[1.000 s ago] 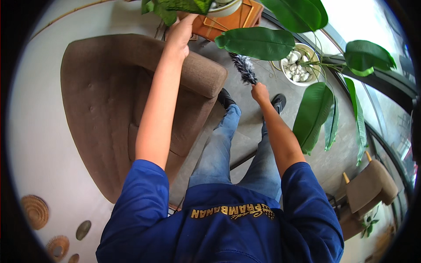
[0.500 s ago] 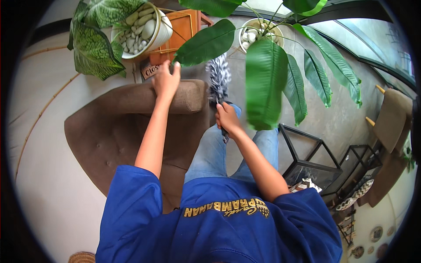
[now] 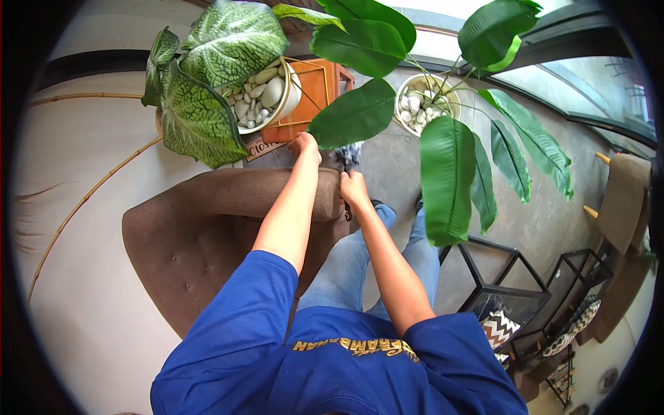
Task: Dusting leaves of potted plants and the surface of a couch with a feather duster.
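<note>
My right hand (image 3: 353, 188) is closed around the dark handle of a fluffy grey-and-white duster (image 3: 351, 153). The duster's head points away from me, partly under a broad green leaf (image 3: 354, 114). My left hand (image 3: 305, 146) reaches over the arm of a brown upholstered armchair (image 3: 242, 190) to the near edge of an orange-brown wooden stand (image 3: 311, 90). Its fingers are mostly hidden, so their grip does not show. Beside it is a small sign (image 3: 261, 148). On the stand, a white pot (image 3: 292, 97) with pale pebbles holds a plant with veined leaves (image 3: 200, 114).
A second white pot (image 3: 453, 104) with pebbles and a tall large-leaved plant stands on the grey floor (image 3: 387, 162). Black-framed tables (image 3: 508, 290), a patterned cushion (image 3: 499, 328) and a brown chair (image 3: 622, 197) are to the right. Glass panels (image 3: 588, 104) line the far right.
The view has shifted, so the plants and armchair sit lower and farther right. My left hand has moved right along the stand's edge. The duster has gone farther forward, toward the leaf and stand.
</note>
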Motion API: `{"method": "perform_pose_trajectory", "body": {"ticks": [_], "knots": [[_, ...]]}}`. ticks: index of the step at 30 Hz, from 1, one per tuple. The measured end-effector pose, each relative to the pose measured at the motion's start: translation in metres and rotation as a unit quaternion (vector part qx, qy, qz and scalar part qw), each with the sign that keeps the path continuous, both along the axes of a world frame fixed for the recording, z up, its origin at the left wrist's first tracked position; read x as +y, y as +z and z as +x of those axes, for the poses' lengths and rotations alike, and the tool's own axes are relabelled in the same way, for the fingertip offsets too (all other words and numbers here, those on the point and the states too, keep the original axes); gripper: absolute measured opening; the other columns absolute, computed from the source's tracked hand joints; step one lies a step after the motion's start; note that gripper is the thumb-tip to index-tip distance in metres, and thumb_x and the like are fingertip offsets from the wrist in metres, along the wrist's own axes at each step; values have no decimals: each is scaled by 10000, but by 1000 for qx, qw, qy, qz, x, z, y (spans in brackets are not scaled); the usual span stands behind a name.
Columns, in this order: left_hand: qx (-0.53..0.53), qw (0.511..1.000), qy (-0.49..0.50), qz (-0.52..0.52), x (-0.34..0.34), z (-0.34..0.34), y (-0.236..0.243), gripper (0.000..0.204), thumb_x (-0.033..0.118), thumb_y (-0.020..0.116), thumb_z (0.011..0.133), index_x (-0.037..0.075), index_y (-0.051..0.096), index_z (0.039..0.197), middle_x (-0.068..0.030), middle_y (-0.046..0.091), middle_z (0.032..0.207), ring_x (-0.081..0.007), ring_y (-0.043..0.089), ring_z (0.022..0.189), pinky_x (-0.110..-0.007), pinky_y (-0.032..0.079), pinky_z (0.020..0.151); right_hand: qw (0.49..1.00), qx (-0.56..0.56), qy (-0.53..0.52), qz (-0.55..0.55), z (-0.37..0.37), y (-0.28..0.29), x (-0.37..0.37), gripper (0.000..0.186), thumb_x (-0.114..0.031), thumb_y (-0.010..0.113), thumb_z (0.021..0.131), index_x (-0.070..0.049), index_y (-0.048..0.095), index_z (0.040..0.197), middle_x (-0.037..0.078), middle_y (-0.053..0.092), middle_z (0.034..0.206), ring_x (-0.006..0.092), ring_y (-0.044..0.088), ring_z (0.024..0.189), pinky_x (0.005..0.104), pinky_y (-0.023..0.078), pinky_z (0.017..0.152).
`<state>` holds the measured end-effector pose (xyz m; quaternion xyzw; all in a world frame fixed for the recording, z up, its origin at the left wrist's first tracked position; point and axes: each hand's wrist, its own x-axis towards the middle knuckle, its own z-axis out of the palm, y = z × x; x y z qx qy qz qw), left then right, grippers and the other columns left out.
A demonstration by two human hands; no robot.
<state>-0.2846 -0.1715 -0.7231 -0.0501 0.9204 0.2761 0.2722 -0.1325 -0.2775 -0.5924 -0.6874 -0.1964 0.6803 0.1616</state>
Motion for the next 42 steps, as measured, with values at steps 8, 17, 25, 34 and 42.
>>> {"method": "perform_pose_trajectory", "body": {"ticks": [8, 17, 25, 34, 42], "knots": [[-289, 925, 66, 239, -8, -34, -93, 199, 119, 560, 915, -53, 587, 1011, -115, 632, 1008, -187, 611, 896, -379, 500, 798, 971, -83, 49, 218, -1, 3, -9, 438, -176, 436, 954, 106, 432, 1289, 350, 602, 917, 469, 607, 907, 481, 476, 798], [-402, 893, 10, 200, -28, -30, -143, 258, 161, 464, 982, 8, 627, 1111, -85, 685, 954, -204, 661, 841, -339, 542, 796, 966, -136, 55, 212, -14, -12, 19, 385, -143, 440, 960, 57, 444, 1289, 310, 581, 729, 434, 626, 694, 499, 451, 604], [-303, 918, 85, 242, -30, 5, -52, 78, 99, 644, 854, 52, 606, 902, -86, 672, 887, -210, 654, 767, -370, 531, 680, 821, -220, 378, 366, 38, -80, 100, 266, -78, 510, 854, -18, 629, 1083, 232, 599, 1156, 405, 541, 1112, 468, 416, 965], [-283, 931, 63, 224, -40, 16, 7, 118, 143, 641, 841, 50, 615, 907, -95, 672, 897, -223, 650, 793, -389, 504, 725, 713, -264, 549, 347, 159, -30, 221, 264, -267, 602, 772, -103, 691, 959, 182, 680, 960, 363, 660, 852, 451, 521, 699], [-266, 939, 44, 213, -50, 25, 27, 159, 183, 637, 829, 48, 622, 911, -103, 673, 907, -234, 646, 816, -405, 481, 765, 673, -323, 489, 451, 150, -59, 240, 520, -356, 631, 816, -100, 547, 1260, 164, 530, 1311, 335, 516, 1183, 370, 419, 985]]}}
